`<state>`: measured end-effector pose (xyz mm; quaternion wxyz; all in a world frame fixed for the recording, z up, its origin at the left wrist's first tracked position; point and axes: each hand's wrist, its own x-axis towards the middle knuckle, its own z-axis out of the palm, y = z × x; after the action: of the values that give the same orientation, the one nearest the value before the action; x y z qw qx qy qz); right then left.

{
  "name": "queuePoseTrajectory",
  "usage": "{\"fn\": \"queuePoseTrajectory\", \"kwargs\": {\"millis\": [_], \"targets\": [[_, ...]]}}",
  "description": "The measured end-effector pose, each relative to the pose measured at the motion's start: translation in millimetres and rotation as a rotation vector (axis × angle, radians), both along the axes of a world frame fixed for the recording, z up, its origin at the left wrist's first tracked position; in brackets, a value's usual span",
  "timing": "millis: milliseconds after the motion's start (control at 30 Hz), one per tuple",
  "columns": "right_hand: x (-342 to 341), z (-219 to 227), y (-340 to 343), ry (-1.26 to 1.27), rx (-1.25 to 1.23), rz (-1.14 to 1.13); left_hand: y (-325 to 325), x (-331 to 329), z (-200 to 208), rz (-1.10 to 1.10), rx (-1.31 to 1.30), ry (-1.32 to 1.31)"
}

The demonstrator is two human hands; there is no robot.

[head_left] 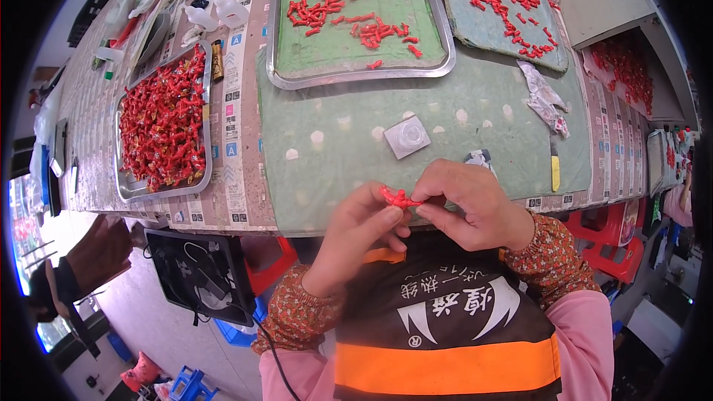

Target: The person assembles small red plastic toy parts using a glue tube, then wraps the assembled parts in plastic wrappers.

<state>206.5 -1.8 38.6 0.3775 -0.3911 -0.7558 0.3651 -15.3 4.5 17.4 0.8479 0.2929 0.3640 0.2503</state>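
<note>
Fingers (440, 182) curled, left hand (358, 224) and right hand (475, 209) inward, pinching red piece (399, 200)

The small, branching red piece (399, 197) at the near side looks like smooth, glossy plastic. The broad pale-green cloth (312, 178) is matt. The far rectangular silver tray (356, 80) has shiny metal edges; the white rounded bottle (232, 12), far left, looks like smooth plastic.

red piece (399, 198) partly hidden by the left hand (358, 226) and right hand (471, 202); green-lined tray (327, 53) cut off by the upper edge.
</note>
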Motion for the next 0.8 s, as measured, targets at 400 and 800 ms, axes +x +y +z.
{"fn": "queuePoseTrajectory", "kwargs": {"millis": [400, 800], "targets": [[-0.9, -0.7, -1.0, 0.024, -0.072, -0.043, -0.6, 0.1, 1.5, 0.004, -0.061, 0.018], [-4.7, -1.6, -2.3, 0.059, -0.121, -0.052, -1.5, -1.6, -0.1, 0.007, -0.077, 0.013]]}}
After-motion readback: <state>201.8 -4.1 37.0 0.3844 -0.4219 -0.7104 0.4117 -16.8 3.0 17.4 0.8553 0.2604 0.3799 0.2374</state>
